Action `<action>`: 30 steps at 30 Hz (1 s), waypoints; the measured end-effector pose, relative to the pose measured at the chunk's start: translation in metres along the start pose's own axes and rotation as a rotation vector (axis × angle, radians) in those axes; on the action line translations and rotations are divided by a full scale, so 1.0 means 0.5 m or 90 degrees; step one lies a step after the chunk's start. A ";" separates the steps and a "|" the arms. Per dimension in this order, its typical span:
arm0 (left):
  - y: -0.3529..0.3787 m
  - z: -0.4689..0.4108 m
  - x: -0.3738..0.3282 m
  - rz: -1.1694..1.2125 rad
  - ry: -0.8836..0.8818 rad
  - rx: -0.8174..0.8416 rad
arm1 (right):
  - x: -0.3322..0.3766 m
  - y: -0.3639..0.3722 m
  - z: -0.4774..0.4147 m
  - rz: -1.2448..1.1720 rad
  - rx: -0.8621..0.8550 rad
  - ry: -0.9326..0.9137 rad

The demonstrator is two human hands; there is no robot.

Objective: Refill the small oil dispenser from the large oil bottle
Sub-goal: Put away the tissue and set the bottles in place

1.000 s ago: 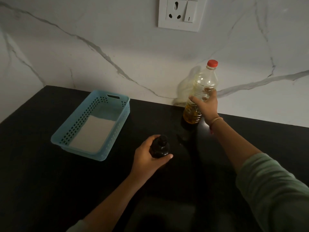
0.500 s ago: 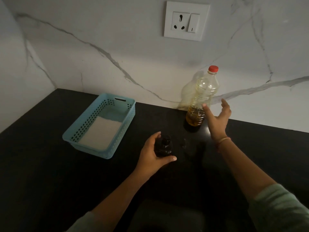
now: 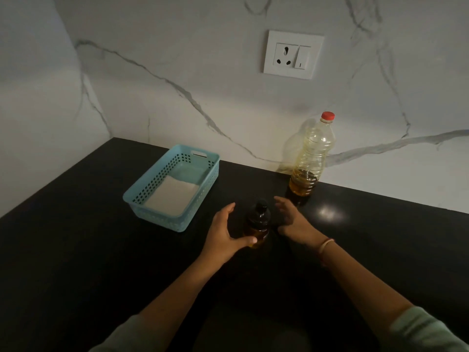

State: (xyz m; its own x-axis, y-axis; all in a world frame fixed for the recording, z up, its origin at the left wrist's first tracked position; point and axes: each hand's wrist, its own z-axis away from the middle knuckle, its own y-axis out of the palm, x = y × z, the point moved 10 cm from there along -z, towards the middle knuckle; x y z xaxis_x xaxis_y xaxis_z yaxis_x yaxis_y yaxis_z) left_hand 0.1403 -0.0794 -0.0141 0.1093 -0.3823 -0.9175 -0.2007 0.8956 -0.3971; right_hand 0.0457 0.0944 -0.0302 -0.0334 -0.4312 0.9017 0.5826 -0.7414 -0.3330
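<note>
Stage: preparation; no oil is being poured. The small oil dispenser (image 3: 256,222) stands upright on the black counter (image 3: 101,250), near centre, long axis vertical, black cap (image 3: 261,205) fitted. The left grip (image 3: 223,235) cups it from the left: the thumb lies across the near lower wall, and the fingers curve round the far left side with a dark gap at their tips, so finger contact cannot be confirmed. The right grip (image 3: 294,222) hangs just right of the dispenser, fingers loosely spread, holding nothing and apparently not touching it. The large oil bottle (image 3: 313,153) stands upright against the marble wall, far and right of the dispenser, red cap (image 3: 328,116) on, amber oil in its lower part only. Governing relation: the cap lies up and to the left of the right grip, which is the free one, so uncapping likely falls to it while the left steadies the body. Count: one dispenser, one large bottle, two caps, one blue perforated basket (image 3: 203,191) holding one white sheet (image 3: 172,196), one wall socket (image 3: 293,55)
</note>
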 end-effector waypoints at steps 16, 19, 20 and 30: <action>-0.019 0.000 0.002 -0.010 -0.001 -0.005 | -0.001 0.100 -0.001 -0.014 0.047 -0.055; -0.013 -0.007 -0.002 -0.012 0.004 0.000 | 0.007 0.096 0.001 0.004 0.032 -0.073; -0.012 -0.010 -0.002 -0.011 0.006 0.001 | 0.008 0.095 0.001 0.009 0.029 -0.077; -0.011 -0.030 0.009 0.017 0.015 -0.008 | 0.028 0.036 -0.034 0.007 -0.049 -0.093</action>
State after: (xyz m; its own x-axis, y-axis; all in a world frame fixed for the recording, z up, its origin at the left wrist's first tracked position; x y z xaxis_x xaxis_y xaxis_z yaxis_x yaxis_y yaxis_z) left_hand 0.1274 -0.0895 -0.0162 0.0808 -0.3636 -0.9280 -0.2152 0.9028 -0.3724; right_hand 0.0422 0.0663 -0.0282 0.0941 -0.3645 0.9264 0.5183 -0.7766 -0.3582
